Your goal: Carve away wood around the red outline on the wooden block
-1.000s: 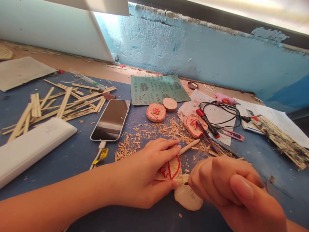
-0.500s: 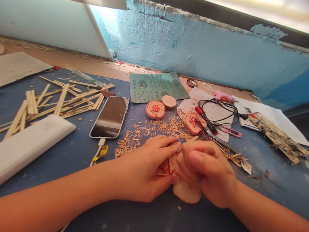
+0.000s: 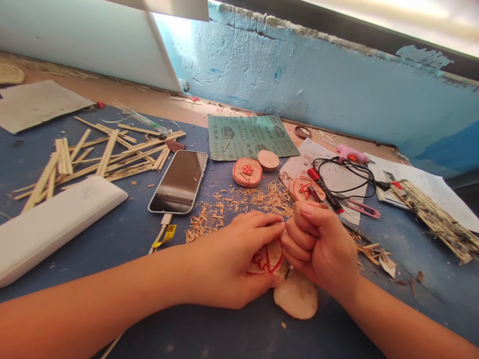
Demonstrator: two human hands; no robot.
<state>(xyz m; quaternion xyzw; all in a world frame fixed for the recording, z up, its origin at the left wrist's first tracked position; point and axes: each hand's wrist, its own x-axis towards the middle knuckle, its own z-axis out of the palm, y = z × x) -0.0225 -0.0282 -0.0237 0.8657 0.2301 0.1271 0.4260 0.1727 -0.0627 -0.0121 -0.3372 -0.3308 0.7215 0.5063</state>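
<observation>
My left hand [image 3: 228, 262] presses down on a round wooden disc with red drawn lines [image 3: 270, 257], fingers wrapped over its left and top edge. A plain wooden disc [image 3: 296, 300] lies under and just in front of it. My right hand [image 3: 320, 247] is closed in a fist around a thin tool [image 3: 287, 271], whose dark tip shows below the fist and touches the red-marked disc. Wood shavings [image 3: 243, 202] lie scattered just behind both hands.
A phone [image 3: 179, 181] with a cable lies left of the shavings. Wooden sticks [image 3: 101, 154] and a white case [image 3: 56, 222] are at the left. Behind are sandpaper [image 3: 250, 137], two small discs [image 3: 247, 172], a star-marked disc [image 3: 304, 189], red pen [image 3: 324, 189], pink glue gun [image 3: 350, 153], pink snips [image 3: 362, 209].
My right hand moved forward from the near right to the marked disc and now stands upright as a fist on it. My left hand stayed on the disc.
</observation>
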